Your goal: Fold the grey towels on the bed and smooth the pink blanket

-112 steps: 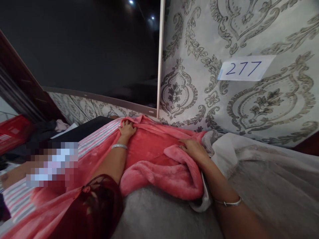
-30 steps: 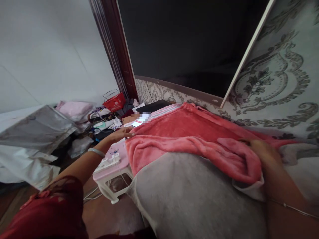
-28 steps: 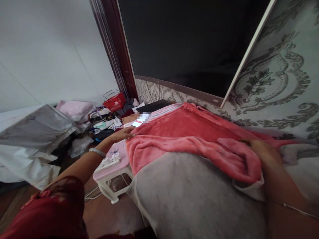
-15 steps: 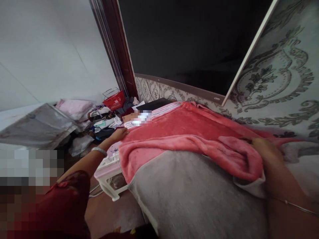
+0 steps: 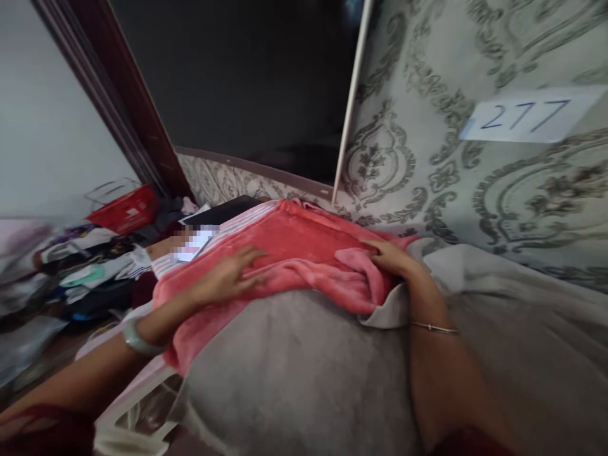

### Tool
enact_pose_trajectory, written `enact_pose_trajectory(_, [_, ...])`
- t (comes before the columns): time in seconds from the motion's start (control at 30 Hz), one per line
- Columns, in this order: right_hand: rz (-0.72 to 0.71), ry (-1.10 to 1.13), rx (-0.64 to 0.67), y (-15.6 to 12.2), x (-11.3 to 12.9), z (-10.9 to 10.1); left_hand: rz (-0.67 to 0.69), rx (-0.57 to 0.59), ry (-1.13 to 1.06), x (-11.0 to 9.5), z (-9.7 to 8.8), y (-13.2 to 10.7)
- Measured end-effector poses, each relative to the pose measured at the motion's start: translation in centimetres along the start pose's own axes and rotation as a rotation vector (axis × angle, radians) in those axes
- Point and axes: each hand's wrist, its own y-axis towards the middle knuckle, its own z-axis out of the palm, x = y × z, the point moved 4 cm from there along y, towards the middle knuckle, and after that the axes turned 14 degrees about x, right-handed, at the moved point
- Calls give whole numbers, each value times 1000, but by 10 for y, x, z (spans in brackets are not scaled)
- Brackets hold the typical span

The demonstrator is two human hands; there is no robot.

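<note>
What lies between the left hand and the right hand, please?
In the head view, pink fleecy cloth lies between the left hand and the right hand, including a bunched fold along its near side.

Pink plush cloth (image 5: pixel 304 237): spread, near edge bunched.

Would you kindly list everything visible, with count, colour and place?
Fleece: one, coral red, centre
Striped fabric: one, white with stripes, fleece's far-left edge
Cover: one, grey, foreground and right
Lit device: one, whitish, partly blurred, by striped fabric
Screen: one, black, upper middle
Sign "277": one, white, right wall
Wallpaper: one, grey, back
Basket: one, red, left
Clothes: several, mixed colours, left pile
Curtain: one, dark, upper left
Stool: one, pink and white, lower left
Sleeves: two, dark red, bottom edge
Left hand: one, pale bangle, over fleece
Right hand: one, silver bracelet, at folded fleece
</note>
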Motion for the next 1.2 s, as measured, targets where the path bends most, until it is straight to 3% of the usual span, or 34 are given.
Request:
enact_pose_trajectory(0.1, [8, -6, 114, -3, 0, -2, 360, 38, 37, -77, 18, 46])
enact_pose_trajectory(0.2, [94, -17, 99, -6, -5, -9, 447, 69, 45, -110, 40, 77])
enact_pose_trajectory(0.23, [136, 23, -2, -8, -10, -15, 417, 54, 29, -109, 43, 85])
enact_pose_trajectory(0.3, [224, 206, -370, -15, -25, -32, 302, -31, -25, -95, 39, 101])
enact_pose_trajectory(0.4, [269, 728, -917, -29, -54, -44, 91, -237, -114, -52, 12, 124])
enact_pose_trajectory(0.43, [231, 925, -1020, -30, -61, -43, 16, -298, -129, -36, 1, 133])
enact_pose_trajectory(0.5, [104, 1270, -1097, -24, -68, -38, -163, -357, -108, -5, -18, 150])
enact_pose_trajectory(0.6, [-63, 1480, -979, -7, -62, -26, -400, -271, 16, 30, -27, 174])
enact_pose_trajectory(0.7, [-103, 1294, -746, 8, -50, -14, -471, -153, 65, 45, -17, 189])
enact_pose_trajectory(0.77, [-80, 1094, -655, 14, -46, -8, -463, -119, 82, 43, -8, 196])
enact_pose_trajectory(0.87, [-28, 870, -626, 15, -45, -5, -380, -135, 141, 22, 2, 207])
enact_pose_trajectory(1.03, [-22, 712, -638, 10, -39, -11, 0, -14, 148, -36, 13, 242])
enact_pose_trajectory(1.2, [-56, 777, -536, 10, -28, -9, -68, 99, 129, -52, 17, 279])
